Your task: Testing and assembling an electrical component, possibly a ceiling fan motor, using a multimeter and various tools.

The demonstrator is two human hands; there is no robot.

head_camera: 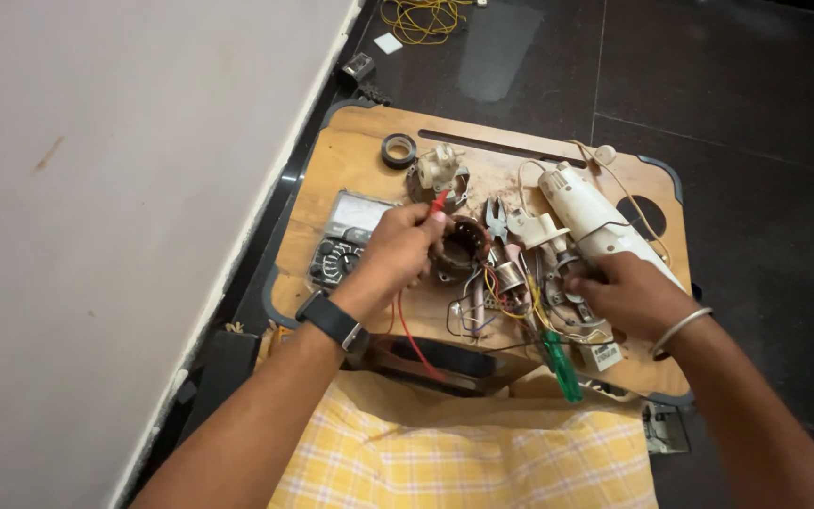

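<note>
My left hand [399, 250] pinches a red test probe [439, 201], its tip pointing at a round copper-wound motor coil [464, 247] on the small wooden table [355, 155]. A red lead [411, 337] trails from that hand toward me. My right hand [622, 292] rests on metal motor parts and loose coloured wires [499, 287], next to a white appliance housing [588, 215]; a black lead runs under its fingers, and what it grips is hidden. An analogue multimeter [341, 247] lies left of my left hand.
On the table lie a roll of black tape [398, 150], a cream plastic part [438, 168], pliers [497, 219] and a green-handled screwdriver [561, 363]. A white wall [96, 188] stands close on the left. Yellow wire [423, 17] lies on the dark tiled floor beyond.
</note>
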